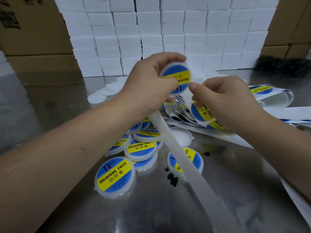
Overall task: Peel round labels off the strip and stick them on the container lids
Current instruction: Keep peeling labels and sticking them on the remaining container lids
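— Right, entry one: the hands?

— Left hand (148, 84): raised above the bench (239, 185), fingers curled round one lid (174, 65), thumb pressing on its round label (176, 76). Right hand (225, 101): just beside it, thumb and fingers pinching the label strip (188, 105).

— Entry two: stock to be worked?

— Next label (202, 113): on the strip, directly under the right hand's thumb and touching its fingers. The strip's long axis ran from between the hands out to the right; its spent backing (181, 158) trailed from under the left hand down toward the person.

— Nearer hand?

— The right, plainly. The left was occupied.

— Lids?

— Labelled lids (141, 148): heaped on the bench below the left hand. One bare lid (180, 134): flat on the bench below and between the hands, just beside the backing.

— Assessment?

— Held lid probably finished. The peel would likely run along the strip's axis, and the bare lid sat within easy reach of the left hand.
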Motion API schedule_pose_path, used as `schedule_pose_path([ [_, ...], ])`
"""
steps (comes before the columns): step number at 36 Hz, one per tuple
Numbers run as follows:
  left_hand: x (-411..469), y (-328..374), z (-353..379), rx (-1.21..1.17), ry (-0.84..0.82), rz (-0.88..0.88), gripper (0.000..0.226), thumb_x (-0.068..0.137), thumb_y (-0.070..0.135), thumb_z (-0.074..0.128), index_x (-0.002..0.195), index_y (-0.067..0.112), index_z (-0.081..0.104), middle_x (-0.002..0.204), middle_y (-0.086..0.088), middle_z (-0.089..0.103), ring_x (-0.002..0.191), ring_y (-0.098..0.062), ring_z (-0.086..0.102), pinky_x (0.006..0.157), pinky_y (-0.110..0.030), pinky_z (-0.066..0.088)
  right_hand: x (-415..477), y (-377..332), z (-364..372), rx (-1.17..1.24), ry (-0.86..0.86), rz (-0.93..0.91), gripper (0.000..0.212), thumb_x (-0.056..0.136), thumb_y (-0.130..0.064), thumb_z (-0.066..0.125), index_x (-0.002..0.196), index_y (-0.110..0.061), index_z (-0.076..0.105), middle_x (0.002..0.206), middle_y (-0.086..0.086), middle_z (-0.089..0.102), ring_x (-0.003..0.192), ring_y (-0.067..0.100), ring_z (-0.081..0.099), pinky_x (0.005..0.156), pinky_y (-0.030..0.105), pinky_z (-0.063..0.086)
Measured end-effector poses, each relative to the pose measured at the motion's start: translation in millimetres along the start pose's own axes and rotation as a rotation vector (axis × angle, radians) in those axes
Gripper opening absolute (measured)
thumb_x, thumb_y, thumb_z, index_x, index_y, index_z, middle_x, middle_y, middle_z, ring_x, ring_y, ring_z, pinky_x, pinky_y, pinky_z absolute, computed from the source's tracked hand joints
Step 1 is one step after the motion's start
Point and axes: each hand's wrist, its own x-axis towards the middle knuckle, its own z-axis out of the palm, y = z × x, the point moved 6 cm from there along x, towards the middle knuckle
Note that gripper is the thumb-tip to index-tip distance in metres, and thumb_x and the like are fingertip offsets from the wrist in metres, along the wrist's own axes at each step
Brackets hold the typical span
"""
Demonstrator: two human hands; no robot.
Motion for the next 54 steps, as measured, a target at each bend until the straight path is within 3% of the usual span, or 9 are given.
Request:
schedule_pose_path([
  [4,3,4,-8,-0.065,0.06,-0.014,0.047,0.079,-0.01,0.049,0.089,0.035,0.059,0.094,0.016,0.061,0.081,-0.007,0.065,0.05,-0.019,0.051,1,3,-1,-0.01,-0.009,0.011,0.045,0.089,-0.047,0.046,0.067,-0.013,0.066,0.066,0.005,0.065,0.057,0.007,0.052,0.059,0.027,0.042],
  [12,-2,2,11,-0.035,-0.122,-0.06,0.04,0.086,-0.006,0.049,0.106,0.028,0.05,0.099,0.006,0.06,0.073,-0.014,0.068,0.055,-0.023,0.056,0,-2,-4,-0.072,0.009,-0.063,0.047,0.083,-0.055,0.029,0.065,-0.018,0.051,0.057,-0.022,0.056,0.055,-0.003,0.046,0.047,0.014,0.029],
  [17,-4,3,14,0.02,-0.15,-0.048,0.029,0.091,0.001,0.05,0.104,0.026,0.052,0.101,0.003,0.062,0.079,-0.016,0.068,0.06,-0.024,0.056,-1,-5,-2,-0.142,0.01,-0.136,0.036,0.093,-0.043,0.04,0.071,-0.016,0.047,0.068,0.001,0.061,0.063,0.011,0.05,0.06,0.031,0.039],
  [29,-5,0,11,0.22,-0.203,0.005,0.025,0.094,0.015,0.049,0.097,0.039,0.053,0.084,0.008,0.065,0.049,-0.01,0.059,0.05,-0.019,0.048,1,-2,-3,-0.144,0.031,-0.115,0.038,0.09,-0.044,0.044,0.069,-0.013,0.049,0.057,-0.007,0.06,0.059,0.009,0.05,0.059,0.033,0.042],
  [38,-8,4,16,0.355,-0.286,0.095,0.022,0.085,0.029,0.047,0.102,0.042,0.053,0.09,0.009,0.065,0.079,-0.012,0.064,0.073,-0.041,0.055,1,-8,-5,-0.179,0.018,-0.107,0.07,0.07,-0.068,0.022,0.064,-0.01,0.061,0.051,-0.024,0.055,0.051,-0.001,0.048,0.048,0.023,0.033],
  [43,3,10,8,0.402,-0.251,0.11,0.018,0.086,0.024,0.044,0.097,0.035,0.054,0.094,0.008,0.063,0.091,-0.012,0.061,0.084,-0.035,0.051,-1,-4,-5,-0.147,0.031,-0.105,0.072,0.085,-0.067,0.025,0.055,-0.009,0.056,0.059,-0.02,0.059,0.054,0.004,0.05,0.053,0.025,0.035],
  [46,25,17,-29,0.326,-0.017,0.057,0.015,0.083,0.019,0.044,0.084,0.029,0.056,0.083,0.005,0.058,0.073,-0.004,0.056,0.066,-0.02,0.048,0,0,-8,-0.125,0.06,-0.091,0.06,0.087,-0.053,0.024,0.053,-0.014,0.054,0.051,-0.016,0.055,0.05,0.003,0.046,0.053,0.028,0.032],
  [50,45,-12,-68,0.708,0.03,-0.203,0.028,0.088,0.001,0.039,0.076,0.014,0.06,0.069,-0.002,0.057,0.06,-0.013,0.052,0.056,-0.016,0.041,4,1,-10,-0.157,0.071,-0.075,0.036,0.079,-0.041,0.035,0.068,-0.015,0.057,0.063,-0.001,0.058,0.062,0.012,0.051,0.06,0.034,0.043],
  [54,49,-46,-76,0.817,-0.039,-0.442,0.035,0.078,0.002,0.051,0.049,0.02,0.059,0.05,-0.001,0.055,0.041,-0.014,0.046,0.032,-0.01,0.032,4,3,-7,-0.18,0.031,-0.088,0.013,0.079,-0.022,0.047,0.072,-0.028,0.055,0.076,-0.028,0.056,0.07,-0.002,0.05,0.056,0.023,0.039],
])
